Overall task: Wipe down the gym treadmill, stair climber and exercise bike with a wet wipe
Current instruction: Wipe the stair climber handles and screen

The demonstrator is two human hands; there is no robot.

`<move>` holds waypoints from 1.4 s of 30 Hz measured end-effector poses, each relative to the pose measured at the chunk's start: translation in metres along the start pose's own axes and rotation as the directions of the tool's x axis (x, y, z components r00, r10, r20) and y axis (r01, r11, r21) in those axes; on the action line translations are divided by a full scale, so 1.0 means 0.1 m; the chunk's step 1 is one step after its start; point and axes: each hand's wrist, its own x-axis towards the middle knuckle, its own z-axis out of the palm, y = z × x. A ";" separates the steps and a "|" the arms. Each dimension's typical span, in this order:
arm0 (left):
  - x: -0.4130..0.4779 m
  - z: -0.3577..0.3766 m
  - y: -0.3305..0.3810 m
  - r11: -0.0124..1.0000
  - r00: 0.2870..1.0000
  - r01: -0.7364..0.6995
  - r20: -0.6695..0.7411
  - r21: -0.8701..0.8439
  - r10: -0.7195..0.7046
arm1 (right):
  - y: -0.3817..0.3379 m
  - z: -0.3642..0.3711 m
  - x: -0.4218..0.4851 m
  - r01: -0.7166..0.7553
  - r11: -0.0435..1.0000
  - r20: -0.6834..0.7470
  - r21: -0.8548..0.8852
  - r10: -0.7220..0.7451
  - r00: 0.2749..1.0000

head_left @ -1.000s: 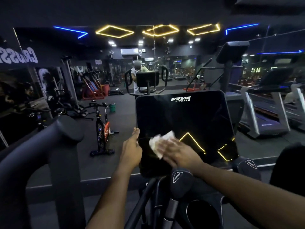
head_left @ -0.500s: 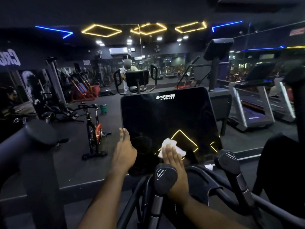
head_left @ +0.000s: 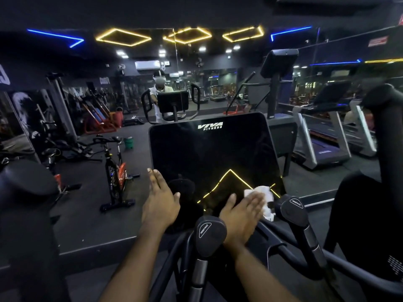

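A glossy black console screen (head_left: 209,153) marked VIVA FITNESS stands in front of me and reflects yellow ceiling lights. My right hand (head_left: 241,216) presses a crumpled white wet wipe (head_left: 262,194) flat against the screen's lower right corner, fingers straight. At the screen's lower left edge my left hand (head_left: 159,201) rests with straight fingers. Two black resistance handles (head_left: 210,233) rise just below the screen, and the left one hides part of my right wrist.
A wall mirror ahead reflects the gym and a person at this machine. An exercise bike (head_left: 115,171) stands on the floor to the left, treadmills (head_left: 322,140) to the right. Thick black arm handles (head_left: 26,184) flank me on both sides.
My right hand has slid the wipe from the screen's lower left, across its bottom, to the lower right corner. My left hand has stayed at the left edge.
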 end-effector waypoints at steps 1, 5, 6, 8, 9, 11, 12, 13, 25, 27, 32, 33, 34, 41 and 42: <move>0.01 0.00 -0.02 1.000 1.000 0.001 0.012 0.010 -0.001 | -0.15 -0.05 0.24 -0.191 0.978 -0.032 0.085 0.194 0.980; 0.02 0.01 -0.05 1.000 1.000 -0.009 0.028 0.025 0.009 | -0.57 -0.22 0.82 -0.439 0.857 -0.029 0.270 0.463 0.886; 0.02 0.03 -0.04 1.000 1.000 -0.010 0.020 0.020 0.010 | -0.59 -0.17 0.78 -0.311 0.923 -0.053 0.226 0.330 0.943; 0.02 0.04 -0.03 1.000 1.000 -0.002 -0.001 0.020 0.002 | -0.52 -0.02 0.52 0.133 0.977 -0.055 0.169 -0.126 0.991; 0.02 0.05 -0.02 1.000 1.000 0.001 -0.006 0.014 -0.001 | -0.42 0.05 0.38 0.282 0.944 -0.047 0.169 -0.279 0.959; 0.01 0.05 -0.01 1.000 1.000 0.005 -0.004 0.000 -0.005 | -0.20 0.06 0.32 0.279 0.948 -0.091 0.155 -0.268 0.959; 0.02 0.05 0.00 1.000 1.000 0.001 -0.011 0.000 -0.001 | -0.16 0.03 0.39 0.129 0.979 -0.132 0.155 -0.109 0.985; 0.01 0.05 0.00 1.000 1.000 0.000 -0.015 0.002 0.000 | -0.16 -0.02 0.50 -0.077 0.979 -0.150 0.191 0.106 0.983; -0.01 0.03 -0.01 0.998 0.999 -0.008 -0.049 -0.057 0.006 | -0.93 0.09 0.89 0.772 0.609 0.148 0.181 -0.793 0.591; -0.02 0.05 -0.03 0.997 0.999 -0.010 -0.053 -0.076 0.006 | -0.88 0.04 1.10 0.506 0.847 0.008 0.164 -0.514 0.858; 0.01 0.09 -0.04 0.996 0.998 -0.011 -0.069 -0.083 0.005 | -1.11 -0.13 1.44 0.027 0.985 -0.078 0.170 -0.014 0.997; 0.02 0.09 -0.04 0.996 0.998 -0.001 -0.063 -0.085 -0.004 | -1.08 -0.10 1.33 0.139 0.977 -0.100 0.160 -0.124 0.987; 0.03 0.08 -0.04 0.996 0.998 0.011 -0.055 -0.088 -0.016 | -1.00 -0.08 1.15 0.272 0.953 -0.109 0.133 -0.259 0.960; -0.09 -0.13 0.12 0.990 0.994 0.107 0.010 -0.096 -0.107 | -0.44 -0.36 0.25 0.444 0.896 0.155 0.023 -0.442 0.883; -0.12 -0.18 0.15 0.985 0.991 0.132 0.015 -0.110 -0.132 | -0.45 -0.46 0.24 0.370 0.924 0.184 0.099 -0.383 0.905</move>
